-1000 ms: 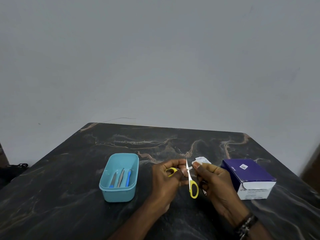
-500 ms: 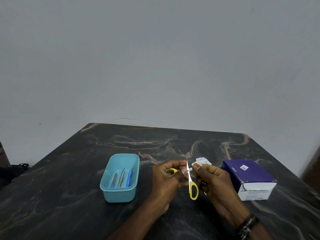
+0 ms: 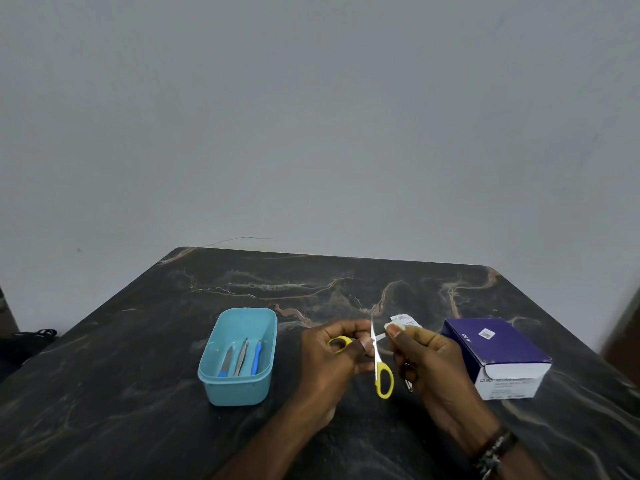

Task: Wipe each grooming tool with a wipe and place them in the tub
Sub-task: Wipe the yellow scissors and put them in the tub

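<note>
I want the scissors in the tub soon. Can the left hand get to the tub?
Probably yes. The tub sits just beside the left hand holding the scissors, with bare table between.

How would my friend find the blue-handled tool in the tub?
On the dark marble table, left of both hands, stands a turquoise tub. Three slim tools lie inside. The blue-handled tool is the rightmost, blue along nearly its whole length, beside the all-metal tweezers.

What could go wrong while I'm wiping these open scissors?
1. The scissors are spread open, and the right hand pinches the wipe right at a bare blade, so a slip could nick a finger.
2. The left hand holds one yellow loop only; the other hangs free and may swing.
</note>
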Demonstrator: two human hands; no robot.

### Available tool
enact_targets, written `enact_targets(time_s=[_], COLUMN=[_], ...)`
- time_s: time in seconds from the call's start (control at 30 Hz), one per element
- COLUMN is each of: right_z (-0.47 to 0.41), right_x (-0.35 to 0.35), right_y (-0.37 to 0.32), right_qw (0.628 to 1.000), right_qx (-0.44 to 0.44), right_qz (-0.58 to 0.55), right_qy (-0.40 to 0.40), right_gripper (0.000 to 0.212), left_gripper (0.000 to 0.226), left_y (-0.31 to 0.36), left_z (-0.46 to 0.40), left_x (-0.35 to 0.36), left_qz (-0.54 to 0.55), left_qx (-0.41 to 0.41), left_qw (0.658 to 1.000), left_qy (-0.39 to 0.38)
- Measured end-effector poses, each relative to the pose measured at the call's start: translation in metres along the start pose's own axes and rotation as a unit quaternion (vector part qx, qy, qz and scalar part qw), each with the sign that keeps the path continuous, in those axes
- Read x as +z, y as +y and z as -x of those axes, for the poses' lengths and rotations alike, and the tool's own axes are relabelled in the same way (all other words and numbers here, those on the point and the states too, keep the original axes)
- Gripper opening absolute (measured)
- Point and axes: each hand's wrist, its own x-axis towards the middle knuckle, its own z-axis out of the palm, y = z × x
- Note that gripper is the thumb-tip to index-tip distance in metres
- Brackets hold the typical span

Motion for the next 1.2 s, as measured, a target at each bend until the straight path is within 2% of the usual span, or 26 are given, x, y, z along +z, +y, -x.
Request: enact_targets(time_s=[0.23, 0.33, 0.43, 0.5, 0.57, 0.97, 1.2], right_z=[0.001, 0.0, 0.0, 0.0, 0.001, 0.005, -0.002], right_x=[0.004, 0.003, 0.003, 0.004, 0.006, 0.011, -0.005], right_y=[0.004, 0.003, 0.003, 0.004, 0.006, 0.004, -0.005], right_qw=[0.999, 1.0, 0.999, 0.999, 0.999, 1.0, 0.996], right_qx=[0.014, -0.001, -0.003, 0.002, 0.001, -0.011, -0.03], right_qz=[0.027, -0.004, -0.037, -0.047, -0.044, -0.005, -0.044], right_qy=[-0.033, -0.007, 0.012, 0.018, 0.02, 0.004, 0.078], right_gripper=[0.025, 0.02, 0.033, 0.033, 0.023, 0.017, 0.018], left_gripper=[0.021, 0.034, 0.036, 0.027, 0.02, 0.011, 0.009], left_y=[0.001, 0.0, -0.005, -0.008, -0.011, -0.009, -0.003], left_z=[-0.001, -0.002, -0.002, 0.0, 0.002, -0.003, -0.009], left_x=[-0.003, -0.003, -0.002, 0.0, 0.002, 0.002, -0.004], left_qz=[0.016, 0.088, 0.145, 0.111, 0.078, 0.059, 0.055], left_qx=[-0.009, -0.037, -0.082, -0.09, -0.084, -0.062, -0.04], left_qw=[1.0, 0.995, 0.986, 0.988, 0.99, 0.996, 0.997], left_qy=[-0.018, -0.019, -0.029, -0.064, -0.082, -0.018, 0.026])
